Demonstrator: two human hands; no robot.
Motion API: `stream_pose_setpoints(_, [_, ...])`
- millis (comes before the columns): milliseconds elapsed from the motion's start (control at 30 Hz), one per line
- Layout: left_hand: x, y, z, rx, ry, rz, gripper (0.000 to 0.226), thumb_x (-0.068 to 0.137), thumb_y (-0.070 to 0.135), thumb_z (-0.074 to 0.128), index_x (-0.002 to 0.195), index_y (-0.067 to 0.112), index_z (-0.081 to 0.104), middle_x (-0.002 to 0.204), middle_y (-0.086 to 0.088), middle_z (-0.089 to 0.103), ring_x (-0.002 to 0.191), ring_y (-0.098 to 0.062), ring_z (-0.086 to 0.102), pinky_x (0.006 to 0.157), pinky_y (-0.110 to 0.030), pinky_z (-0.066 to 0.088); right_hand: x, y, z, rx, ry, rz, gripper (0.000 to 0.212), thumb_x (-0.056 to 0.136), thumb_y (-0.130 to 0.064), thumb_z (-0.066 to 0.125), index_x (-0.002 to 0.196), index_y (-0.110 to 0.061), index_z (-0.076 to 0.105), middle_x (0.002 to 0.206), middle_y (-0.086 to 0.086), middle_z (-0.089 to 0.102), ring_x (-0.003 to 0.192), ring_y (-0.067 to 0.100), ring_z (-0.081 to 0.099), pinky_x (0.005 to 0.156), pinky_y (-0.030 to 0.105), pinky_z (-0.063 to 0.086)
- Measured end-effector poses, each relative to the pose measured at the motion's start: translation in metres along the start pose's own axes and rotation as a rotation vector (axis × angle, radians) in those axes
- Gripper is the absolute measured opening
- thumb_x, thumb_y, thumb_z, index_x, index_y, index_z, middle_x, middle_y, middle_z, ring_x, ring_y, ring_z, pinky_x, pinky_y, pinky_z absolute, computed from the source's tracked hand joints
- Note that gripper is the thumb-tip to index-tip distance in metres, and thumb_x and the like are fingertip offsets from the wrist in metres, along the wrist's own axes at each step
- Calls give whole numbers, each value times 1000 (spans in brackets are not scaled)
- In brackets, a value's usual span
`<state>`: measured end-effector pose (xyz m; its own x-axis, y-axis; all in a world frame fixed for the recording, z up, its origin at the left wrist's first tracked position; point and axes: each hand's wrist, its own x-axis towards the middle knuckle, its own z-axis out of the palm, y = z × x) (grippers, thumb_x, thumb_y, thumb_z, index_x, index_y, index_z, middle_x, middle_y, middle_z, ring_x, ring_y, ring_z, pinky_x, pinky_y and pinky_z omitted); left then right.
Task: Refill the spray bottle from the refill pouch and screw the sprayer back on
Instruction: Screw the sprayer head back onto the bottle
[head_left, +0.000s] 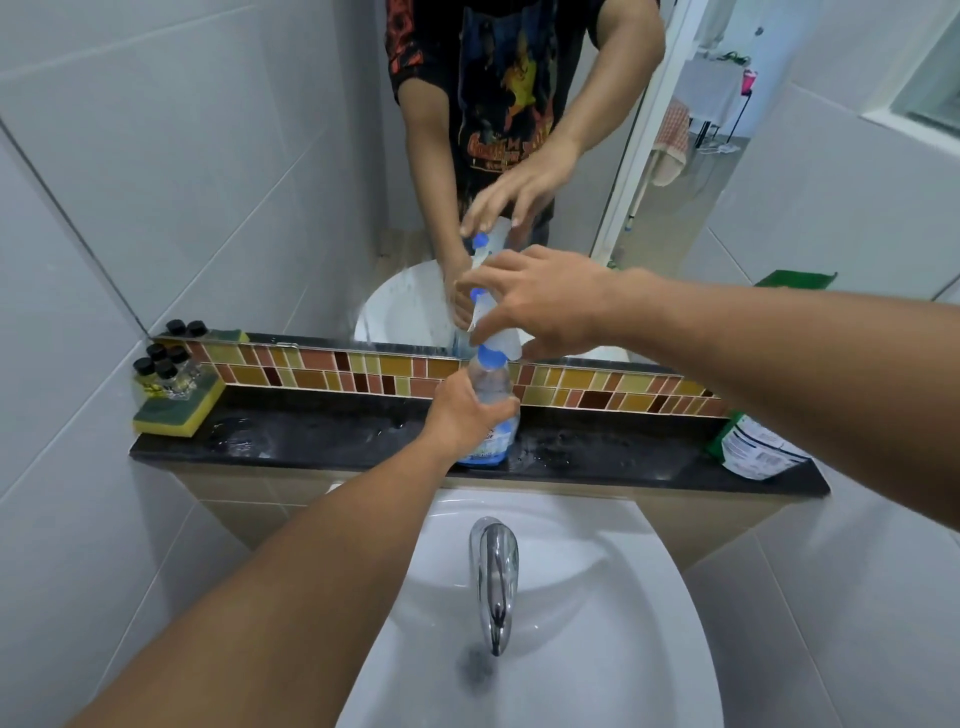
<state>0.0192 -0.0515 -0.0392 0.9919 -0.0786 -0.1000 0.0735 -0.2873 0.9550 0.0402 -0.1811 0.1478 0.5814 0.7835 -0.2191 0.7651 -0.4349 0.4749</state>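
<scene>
A clear spray bottle (491, 387) with blue liquid at its bottom stands upright on the black stone ledge (311, 439) behind the sink. My left hand (462, 415) is wrapped around the bottle's body. The white sprayer head (493, 327) with a blue collar sits on the bottle's neck. My right hand (540, 301) is at the sprayer head, thumb and fingers touching it, the other fingers spread. The green and white refill pouch (753, 447) lies at the right end of the ledge, apart from both hands.
A yellow-green sponge (174, 413) carrying small black-capped bottles (161, 366) sits at the ledge's left end. A mirror (779, 156) above the mosaic tile strip reflects the person. Below are the white basin (597, 597) and chrome tap (493, 577).
</scene>
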Motion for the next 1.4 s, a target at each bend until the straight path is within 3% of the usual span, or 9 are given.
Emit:
stream_pose_setpoints(167, [1,0,1,-20,-11,-40,39,86,22,84,121,18,67,116,1,75,108,-20,71,98,-42,56,16,-5,16,82,69,-12,40,88,-46,77,125,-34,69,126,-6,69,115,21,57,89,44,47])
stream_pose_setpoints(433, [2,-3,1,12,0,-11,35,85,26,85,115,22,66,108,2,74,101,-17,71,92,-40,57,32,-10,33,406,9,223,45,83,-47,83,103,-9,67,75,-6,54,63,10,51,52,24,40])
stream_pose_setpoints(600, [1,-1,1,-23,-25,-41,46,85,24,86,125,19,64,119,2,74,114,-20,69,103,-41,53,41,-24,32,523,13,475,45,78,-47,87,69,-19,54,65,-2,55,55,11,51,44,23,31])
stream_pose_setpoints(800, [-2,4,-2,-9,-12,-43,38,87,14,83,120,11,65,106,0,74,101,-21,71,74,-17,56,47,-42,22,779,-13,799,40,90,-47,76,82,-10,64,73,3,59,60,16,60,46,24,44])
stream_pose_setpoints(900, [-2,5,-1,-103,-36,-75,43,86,8,82,125,10,64,120,-9,74,113,-29,70,98,-44,58,29,-24,-4,1092,-206,769,77,100,-72,29,143,-11,50,141,23,54,110,40,64,65,45,64])
stream_pose_setpoints(967, [-1,3,-1,-29,-37,-56,39,85,18,84,120,17,66,116,-2,74,110,-22,70,102,-50,55,14,-7,-14,1142,-203,648,61,108,-52,28,161,-23,24,164,16,32,116,37,59,57,42,64])
stream_pose_setpoints(1167, [0,3,0,-20,-20,-61,38,86,26,83,119,22,64,115,3,72,111,-20,68,102,-45,52,-5,15,-2,761,-155,260,75,89,12,61,149,-30,45,143,4,57,128,28,55,92,37,53])
stream_pose_setpoints(1300, [0,2,1,-32,-20,-42,39,86,25,82,120,20,64,116,1,73,110,-22,69,101,-44,54,-4,16,1,460,-172,42,107,83,17,68,159,-43,24,148,5,54,86,-4,52,64,20,44])
stream_pose_setpoints(1400, [1,1,2,-13,-15,-44,41,87,28,82,123,20,64,117,3,72,110,-21,68,99,-39,52,-3,21,3,259,-139,-127,105,84,17,66,159,-43,24,137,10,62,90,12,66,62,24,49])
